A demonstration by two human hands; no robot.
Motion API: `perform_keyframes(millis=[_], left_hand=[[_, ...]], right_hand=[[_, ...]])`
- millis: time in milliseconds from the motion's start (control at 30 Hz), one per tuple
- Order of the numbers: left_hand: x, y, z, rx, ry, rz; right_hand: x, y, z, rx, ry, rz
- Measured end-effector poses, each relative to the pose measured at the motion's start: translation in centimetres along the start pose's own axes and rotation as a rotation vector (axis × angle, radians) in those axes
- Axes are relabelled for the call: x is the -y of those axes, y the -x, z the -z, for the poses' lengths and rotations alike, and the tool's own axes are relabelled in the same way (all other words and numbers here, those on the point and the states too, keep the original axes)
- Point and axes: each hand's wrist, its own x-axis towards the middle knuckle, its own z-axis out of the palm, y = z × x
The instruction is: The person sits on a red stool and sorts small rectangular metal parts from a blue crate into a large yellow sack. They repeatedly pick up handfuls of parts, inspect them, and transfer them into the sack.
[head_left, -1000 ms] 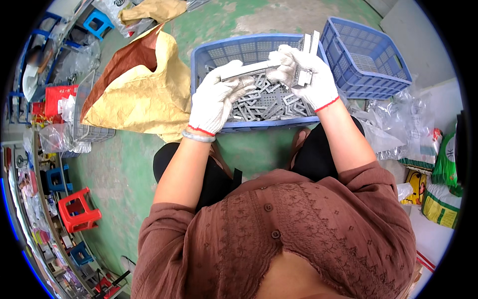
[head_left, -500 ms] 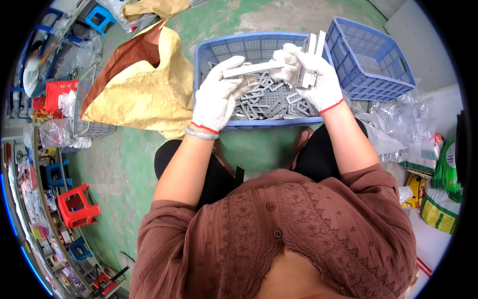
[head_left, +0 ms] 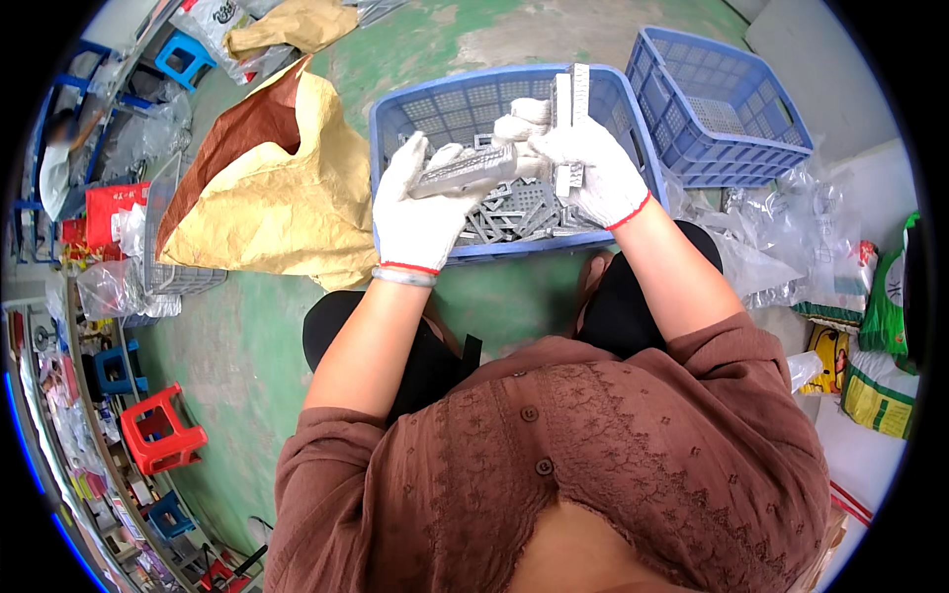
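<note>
My left hand (head_left: 420,222), in a white knit glove with a red cuff edge, holds a long grey metal bar (head_left: 463,172) across its palm, thumb raised beside it. My right hand (head_left: 603,178), gloved the same way, grips a few similar metal bars (head_left: 571,97) that stand upright between thumb and fingers. Its fingertips are close to the right end of the bar in my left hand; whether they touch it I cannot tell. Both hands are over a blue plastic crate (head_left: 445,252) in which many small grey metal frame-like pieces (head_left: 524,212) lie in a loose heap.
A yellow woven sack (head_left: 287,222) with its mouth open stands left of the crate. Another blue crate (head_left: 727,143) is at the right, above clear plastic bags (head_left: 781,247). A red stool (head_left: 163,430) and cluttered shelves line the left. Someone stands at the far left.
The bar in my left hand has turned and tilted, now showing a broader face. My right hand has shifted slightly left with its bars, which stand more upright.
</note>
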Motion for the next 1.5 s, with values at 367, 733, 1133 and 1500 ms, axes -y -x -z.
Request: perform_keyframes(millis=[367, 733, 1133, 1500], left_hand=[[-1.2, 0.2, -2.1, 0.224, -0.704, -0.159], [-1.3, 0.3, -0.7, 0.179, -1.079, -0.063], [-2.9, 1.5, -3.2, -0.003, -1.527, -0.262], [-4.3, -1.1, 0.3, 0.594, -1.354, 0.165]], right_hand=[[-0.8, 1.1, -1.9, 0.077, 0.170, -0.294], [-1.5, 0.8, -0.4, 0.210, 0.103, -0.541], [-1.6, 0.7, -0.3, 0.306, -0.272, -0.639], [-3.9, 1.2, 0.4, 0.439, -0.126, -0.796]])
